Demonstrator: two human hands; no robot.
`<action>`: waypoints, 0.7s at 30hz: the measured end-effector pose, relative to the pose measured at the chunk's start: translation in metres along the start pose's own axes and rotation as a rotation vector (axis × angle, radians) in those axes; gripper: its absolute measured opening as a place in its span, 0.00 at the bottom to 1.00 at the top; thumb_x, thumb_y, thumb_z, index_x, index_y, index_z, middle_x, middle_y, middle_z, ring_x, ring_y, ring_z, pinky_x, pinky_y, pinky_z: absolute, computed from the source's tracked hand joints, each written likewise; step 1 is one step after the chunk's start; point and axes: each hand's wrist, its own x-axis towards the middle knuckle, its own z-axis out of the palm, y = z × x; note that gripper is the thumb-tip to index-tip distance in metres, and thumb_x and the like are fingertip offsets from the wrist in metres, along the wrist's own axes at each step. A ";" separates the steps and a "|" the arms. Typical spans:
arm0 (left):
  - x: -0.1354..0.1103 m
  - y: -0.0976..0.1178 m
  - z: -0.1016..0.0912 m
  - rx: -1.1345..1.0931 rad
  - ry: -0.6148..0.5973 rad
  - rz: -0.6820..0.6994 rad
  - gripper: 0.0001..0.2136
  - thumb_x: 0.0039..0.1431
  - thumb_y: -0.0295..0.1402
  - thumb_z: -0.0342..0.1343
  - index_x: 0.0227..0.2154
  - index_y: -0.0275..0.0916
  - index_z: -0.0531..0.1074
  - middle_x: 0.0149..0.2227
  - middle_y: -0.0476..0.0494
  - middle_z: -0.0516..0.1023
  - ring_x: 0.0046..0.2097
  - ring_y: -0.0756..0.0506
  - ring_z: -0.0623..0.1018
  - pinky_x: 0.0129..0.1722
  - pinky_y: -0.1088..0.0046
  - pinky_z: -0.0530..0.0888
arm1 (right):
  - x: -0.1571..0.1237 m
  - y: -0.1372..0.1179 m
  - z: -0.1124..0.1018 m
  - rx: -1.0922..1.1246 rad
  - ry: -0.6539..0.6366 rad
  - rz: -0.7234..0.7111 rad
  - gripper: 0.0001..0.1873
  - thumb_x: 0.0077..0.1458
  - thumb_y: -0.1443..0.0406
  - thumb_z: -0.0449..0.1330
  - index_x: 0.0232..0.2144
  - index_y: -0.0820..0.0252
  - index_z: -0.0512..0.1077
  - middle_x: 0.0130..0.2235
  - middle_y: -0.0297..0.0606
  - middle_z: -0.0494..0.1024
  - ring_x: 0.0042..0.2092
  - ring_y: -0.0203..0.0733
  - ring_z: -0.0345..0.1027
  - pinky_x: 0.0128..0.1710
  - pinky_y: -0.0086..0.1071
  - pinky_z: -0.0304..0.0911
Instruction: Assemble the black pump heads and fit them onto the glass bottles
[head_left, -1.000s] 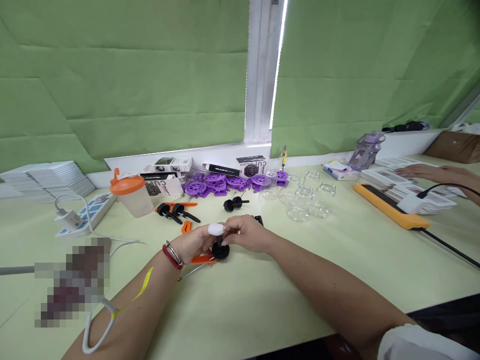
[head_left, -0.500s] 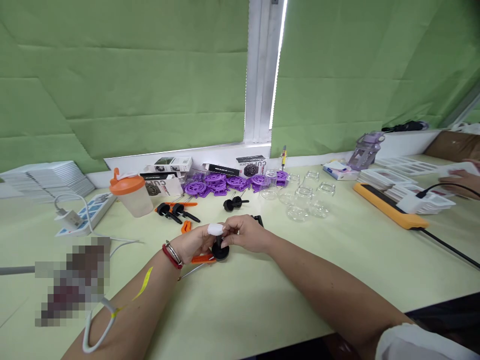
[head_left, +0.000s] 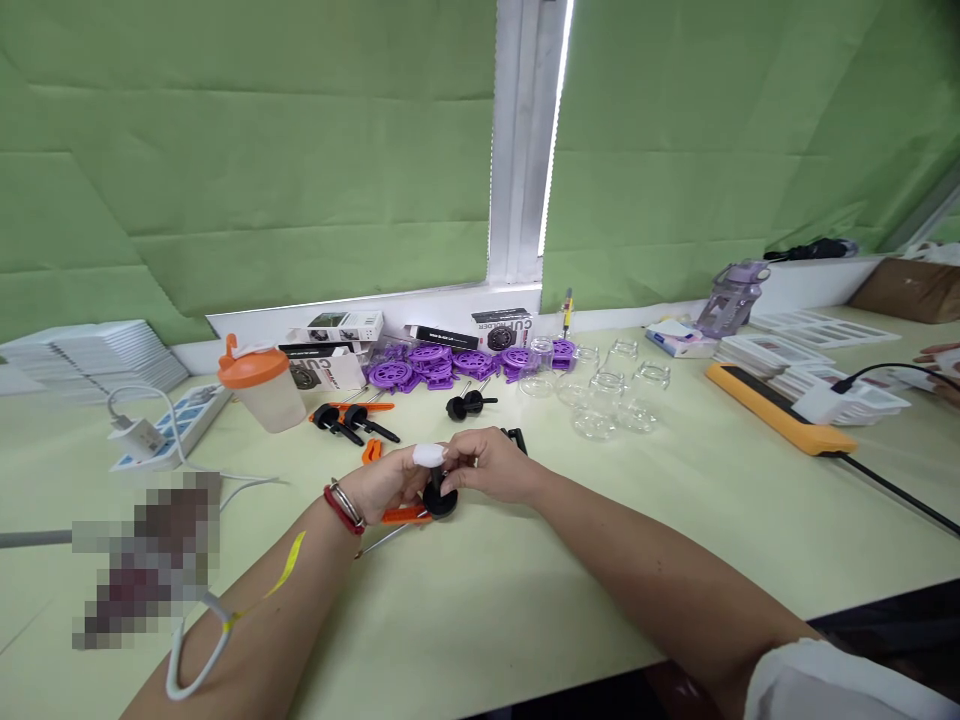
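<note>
Before me, my left hand (head_left: 390,482) is closed around a black plastic part with a round base (head_left: 441,503) and a narrow stem. A white wrapping (head_left: 428,456) covers the tip of its thumb. My right hand (head_left: 489,465) pinches the same part at its stem from the other side. Below my left hand lie an orange plastic piece (head_left: 403,516) and a thin metal rod (head_left: 386,541). Just beyond that hand sits an orange clip (head_left: 372,452). A black piece (head_left: 519,438) shows partly behind my right hand.
Black stemmed parts (head_left: 356,425), purple wheel-shaped pieces (head_left: 431,362) and cup holder boxes (head_left: 330,368) lie toward the wall. Clear glass-like vessels (head_left: 609,395) stand right of them. An orange-lidded cup (head_left: 262,385) is at left, a yellow power strip (head_left: 780,410) at right, near another person's hand (head_left: 941,362).
My hands stay almost where they were on the black part. At the far right, the other person's hand has shifted toward the picture's edge with a white item.
</note>
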 end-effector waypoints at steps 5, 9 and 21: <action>-0.002 0.002 0.002 0.006 -0.004 0.009 0.17 0.40 0.47 0.58 0.16 0.40 0.61 0.12 0.55 0.54 0.19 0.51 0.58 0.23 0.71 0.61 | -0.001 -0.001 0.000 0.020 0.006 0.001 0.14 0.38 0.60 0.71 0.22 0.61 0.71 0.24 0.30 0.68 0.26 0.32 0.58 0.27 0.27 0.56; -0.005 0.005 0.004 -0.009 0.032 -0.057 0.16 0.38 0.48 0.57 0.17 0.40 0.62 0.12 0.54 0.55 0.20 0.49 0.61 0.24 0.67 0.65 | -0.001 -0.002 0.000 0.027 0.008 0.029 0.16 0.36 0.60 0.71 0.22 0.62 0.70 0.23 0.29 0.68 0.25 0.32 0.57 0.26 0.27 0.56; -0.002 0.001 -0.001 0.006 0.086 0.004 0.16 0.40 0.47 0.56 0.16 0.40 0.62 0.12 0.53 0.57 0.20 0.50 0.58 0.26 0.70 0.61 | -0.003 -0.002 0.001 0.018 0.006 0.071 0.12 0.39 0.65 0.69 0.24 0.62 0.69 0.26 0.30 0.69 0.26 0.31 0.58 0.27 0.27 0.58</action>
